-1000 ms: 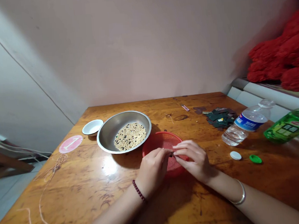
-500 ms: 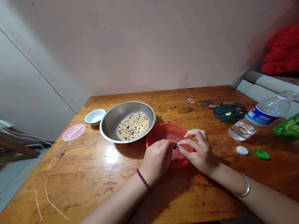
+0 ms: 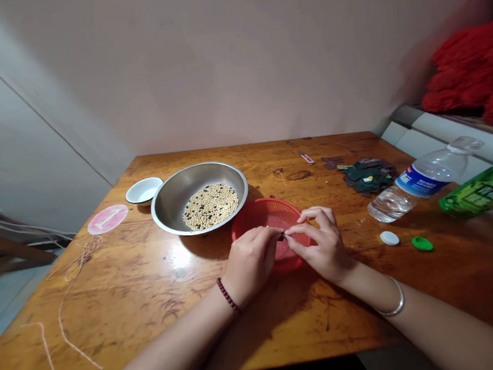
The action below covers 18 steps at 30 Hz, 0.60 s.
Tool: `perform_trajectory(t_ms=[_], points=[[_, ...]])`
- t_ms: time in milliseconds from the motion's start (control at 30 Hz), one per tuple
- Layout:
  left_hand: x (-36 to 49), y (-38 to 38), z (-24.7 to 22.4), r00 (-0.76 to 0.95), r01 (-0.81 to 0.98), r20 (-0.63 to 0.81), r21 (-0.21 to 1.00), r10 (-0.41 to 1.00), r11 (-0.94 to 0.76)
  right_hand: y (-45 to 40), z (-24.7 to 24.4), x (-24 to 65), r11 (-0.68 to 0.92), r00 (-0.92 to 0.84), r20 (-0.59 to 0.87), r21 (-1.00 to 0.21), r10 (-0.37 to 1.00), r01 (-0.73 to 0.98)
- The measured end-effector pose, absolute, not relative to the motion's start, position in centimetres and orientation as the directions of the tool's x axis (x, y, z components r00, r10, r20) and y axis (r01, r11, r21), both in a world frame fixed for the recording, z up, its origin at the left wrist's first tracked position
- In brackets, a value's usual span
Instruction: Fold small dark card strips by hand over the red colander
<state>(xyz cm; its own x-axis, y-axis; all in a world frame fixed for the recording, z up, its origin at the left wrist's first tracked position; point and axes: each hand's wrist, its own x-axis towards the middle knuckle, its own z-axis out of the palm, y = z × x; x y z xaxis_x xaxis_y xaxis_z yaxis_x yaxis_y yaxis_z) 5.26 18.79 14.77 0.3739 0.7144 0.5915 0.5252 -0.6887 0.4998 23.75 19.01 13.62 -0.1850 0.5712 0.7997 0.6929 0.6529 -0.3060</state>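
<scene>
On the wooden table (image 3: 143, 292), a tangle of string (image 3: 80, 260) and a pink disc (image 3: 107, 219) lie on the left. At the right are a pile of dark scraps (image 3: 369, 177), a water bottle (image 3: 422, 178) and a green bottle (image 3: 480, 192), with a white cap (image 3: 390, 238) and a green cap (image 3: 422, 243) nearer the person. A box cutter (image 3: 307, 158) lies toward the back.

The metal bowl (image 3: 168, 206) holds pale beans mixed with dark ones (image 3: 211, 205); a small white bowl (image 3: 144, 190) sits just beside it. The red basket (image 3: 289, 209) is nearer the person, partly hidden by the hands, so its contents cannot be told.

Over the basket, the left hand (image 3: 253, 259) pinches a small dark piece (image 3: 282, 236) between thumb and forefinger. The right hand (image 3: 323, 247) has its thumb and forefinger closed on the same piece, its other fingers curled and spread a little.
</scene>
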Motion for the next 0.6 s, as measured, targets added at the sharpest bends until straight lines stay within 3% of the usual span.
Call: perform_trajectory(t_ms=[400, 600], points=[[5.05, 18.92, 15.03, 0.333, 0.570, 0.605, 0.482, 0.723, -0.666, 19.17, 13.71, 23.64, 0.640, -0.113, 0.762, -0.442, 0.638, 0.628], [5.16, 18.82, 14.82, 0.333, 0.587, 0.603, 0.469, 0.725, -0.660, 18.83, 14.09, 23.35, 0.693, -0.189, 0.766, -0.411, 0.615, 0.592]])
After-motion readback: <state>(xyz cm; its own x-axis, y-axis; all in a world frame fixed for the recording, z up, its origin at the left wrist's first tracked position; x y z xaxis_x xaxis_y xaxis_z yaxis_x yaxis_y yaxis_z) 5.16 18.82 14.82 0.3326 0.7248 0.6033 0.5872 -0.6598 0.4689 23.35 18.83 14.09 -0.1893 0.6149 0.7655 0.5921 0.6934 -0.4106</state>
